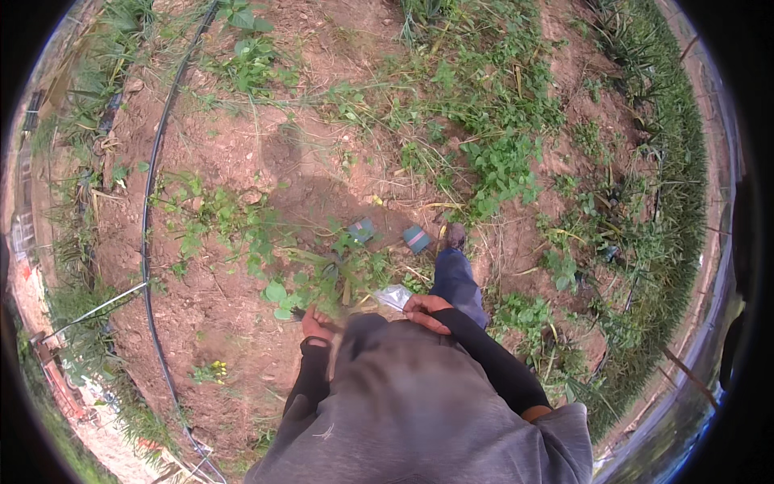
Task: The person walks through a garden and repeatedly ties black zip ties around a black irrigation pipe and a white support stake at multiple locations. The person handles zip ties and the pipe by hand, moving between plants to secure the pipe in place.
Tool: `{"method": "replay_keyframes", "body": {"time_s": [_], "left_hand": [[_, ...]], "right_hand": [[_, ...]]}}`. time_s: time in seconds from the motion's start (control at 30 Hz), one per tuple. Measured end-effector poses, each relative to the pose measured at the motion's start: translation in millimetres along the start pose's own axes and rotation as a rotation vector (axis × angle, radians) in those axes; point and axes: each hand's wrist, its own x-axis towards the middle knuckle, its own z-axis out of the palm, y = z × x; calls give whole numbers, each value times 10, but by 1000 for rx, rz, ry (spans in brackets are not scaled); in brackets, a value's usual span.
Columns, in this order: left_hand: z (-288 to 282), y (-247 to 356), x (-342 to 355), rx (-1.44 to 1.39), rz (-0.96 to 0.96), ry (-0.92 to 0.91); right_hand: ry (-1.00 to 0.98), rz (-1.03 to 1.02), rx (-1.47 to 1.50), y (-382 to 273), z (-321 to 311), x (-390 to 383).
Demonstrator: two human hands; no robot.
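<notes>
My right hand (pixel 429 313) is closed on a small clear plastic bag (pixel 393 296), held in front of my lap. The bag catches the light, and I cannot make out what is in it. Lower on the other side, my left hand (pixel 318 327) is curled beside leafy plants (pixel 280 298), with a small dark thing at its fingers that is too blurred to name. Beyond both hands, a blue-grey container with a pink band (pixel 416 239) sits on the soil near my shoe (pixel 455 236). A second blue-grey container (pixel 361 230) lies left of it.
A black irrigation hose (pixel 146 218) runs along the left over reddish soil (pixel 234 145). Weeds and green plants (pixel 504 165) grow ahead and to the right. Denser grassy rows (pixel 677 177) line the right edge. A thin pale rod (pixel 101 306) meets the hose.
</notes>
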Motion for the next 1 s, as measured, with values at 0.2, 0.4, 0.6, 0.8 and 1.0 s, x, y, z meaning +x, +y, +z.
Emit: {"method": "replay_keyframes", "body": {"time_s": [0.2, 0.4, 0.6, 0.8, 1.0], "left_hand": [[2003, -494, -905, 116, 37, -212], [2721, -374, -852, 29, 120, -270], [3687, -210, -357, -53, 144, -211], [5168, 14, 719, -70, 73, -472], [7181, 875, -266, 94, 82, -573]], "right_hand": [[154, -159, -6, -749, -1703, -297], [198, -42, 70, -1518, -2544, 247], [156, -29, 194, -1828, -3185, 1143], [401, -100, 247, -2275, -4097, 1948], [540, -36, -12, -3308, -4637, 2509]]}}
